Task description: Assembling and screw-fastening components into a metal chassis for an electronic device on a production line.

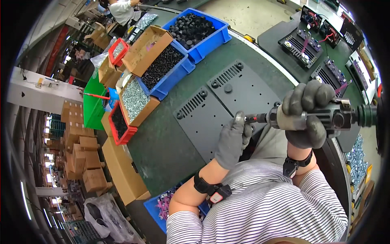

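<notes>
My right hand (309,112), in a grey glove, is wrapped round a power screwdriver (339,116) held sideways, its bit pointing left. My left hand (231,140), also gloved, has its fingers pinched together at the bit's tip; whatever is between them is too small to make out. Beneath the hands, two dark grey metal panels (248,87) with slots and small holes lie side by side on the green table (158,150). Round black feet (215,83) sit near their corners, and a loose-looking black round piece (228,88) rests on the farther panel.
Blue bins (221,35) of black rubber feet and black screws stand at the far left. Beside them are a carton of silver screws (136,97), red bins (129,134) and a green bin (92,99). Circuit assemblies (302,46) lie on a bench at the right.
</notes>
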### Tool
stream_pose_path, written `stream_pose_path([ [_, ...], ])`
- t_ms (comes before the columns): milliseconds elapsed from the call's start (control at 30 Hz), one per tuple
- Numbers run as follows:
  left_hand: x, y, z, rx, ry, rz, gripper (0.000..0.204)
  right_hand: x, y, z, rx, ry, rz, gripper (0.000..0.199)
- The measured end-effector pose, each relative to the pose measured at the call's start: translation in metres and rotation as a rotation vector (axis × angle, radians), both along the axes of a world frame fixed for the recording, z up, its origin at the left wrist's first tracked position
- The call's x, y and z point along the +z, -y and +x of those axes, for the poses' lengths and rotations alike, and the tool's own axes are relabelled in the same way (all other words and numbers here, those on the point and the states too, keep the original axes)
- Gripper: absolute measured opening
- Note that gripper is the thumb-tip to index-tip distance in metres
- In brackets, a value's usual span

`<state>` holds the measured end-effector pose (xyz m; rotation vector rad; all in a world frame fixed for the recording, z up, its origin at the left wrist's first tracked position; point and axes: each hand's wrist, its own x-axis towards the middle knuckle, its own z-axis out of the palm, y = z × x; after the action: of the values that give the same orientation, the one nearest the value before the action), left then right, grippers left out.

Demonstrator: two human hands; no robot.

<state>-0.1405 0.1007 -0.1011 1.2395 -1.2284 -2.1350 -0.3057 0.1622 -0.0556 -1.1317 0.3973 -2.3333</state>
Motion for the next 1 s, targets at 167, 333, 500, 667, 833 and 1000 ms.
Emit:
stream_pose_path([
  [167, -0.016, 0.044, 0.008, -0.114, 0.159, -0.78, 0.042, -0.007, 0.008, -0.014, -0.081, 0.107, 0.011, 0.046],
  [333, -0.026, 0.107, -0.001, -0.348, 0.667, -1.373, 0.036, -0.007, 0.004, 0.004, -0.075, 0.154, 0.22, 0.046],
  [500, -0.019, 0.123, -0.009, -0.246, 0.648, -1.149, 0.027, 0.0, 0.002, 0.029, -0.019, 0.121, 0.3, 0.051],
  [667, -0.004, 0.112, 0.056, -0.372, 0.398, -0.706, 0.024, 0.005, -0.003, 0.031, 0.098, 0.155, 0.327, 0.051],
  [833, -0.003, 0.087, 0.112, -0.448, 0.617, -0.641, 0.025, 0.002, 0.008, 0.045, 0.173, 0.137, 0.33, 0.05],
  [1000, -0.018, 0.069, 0.125, -0.286, 0.656, -0.917, 0.033, 0.001, 0.022, 0.065, 0.259, 0.068, 0.316, 0.051],
])
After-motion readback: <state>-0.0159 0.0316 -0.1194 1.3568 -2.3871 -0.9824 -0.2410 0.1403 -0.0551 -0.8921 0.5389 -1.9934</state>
